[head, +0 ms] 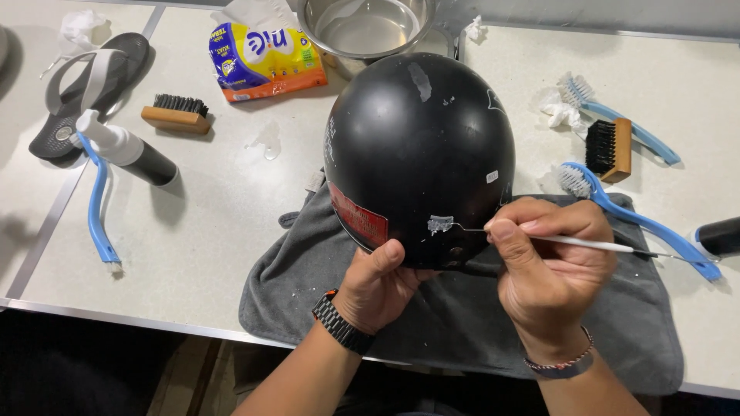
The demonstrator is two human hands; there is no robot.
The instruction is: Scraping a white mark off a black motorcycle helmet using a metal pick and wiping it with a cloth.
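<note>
A matte black helmet rests on a grey towel, with a red sticker on its lower left and scraps of white sticker residue. My left hand steadies the helmet's lower rim, thumb pressed on the shell. My right hand pinches a thin white-handled pick tool. Its hooked metal tip touches a patch of white residue near the rim.
Blue long-handled brushes, wooden block brushes, a foam pump bottle, a detergent pouch, a steel bowl, a sandal and crumpled tissues lie on the white table.
</note>
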